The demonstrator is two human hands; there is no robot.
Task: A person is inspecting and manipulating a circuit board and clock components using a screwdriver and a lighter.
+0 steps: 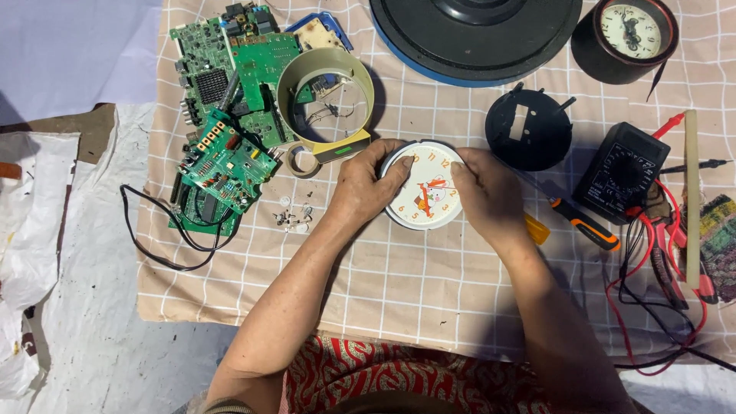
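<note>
A small round clock (pixel 426 190) with a white face, orange numerals and a cartoon figure lies face up on the checked cloth (pixel 399 284). My left hand (pixel 366 186) grips its left rim, thumb on the face. On the other side my right hand (pixel 484 193) holds the right rim, its thumb pressing on the dial near the centre. Both hands enclose the clock between them.
Green circuit boards (pixel 230 115) and a beige ring housing (pixel 326 96) lie at the back left, small loose parts (pixel 295 217) beside them. A black clock back (pixel 527 129), an orange-handled screwdriver (pixel 586 226), a black multimeter (pixel 622 172) with red leads and another round clock (pixel 630 34) sit to the right.
</note>
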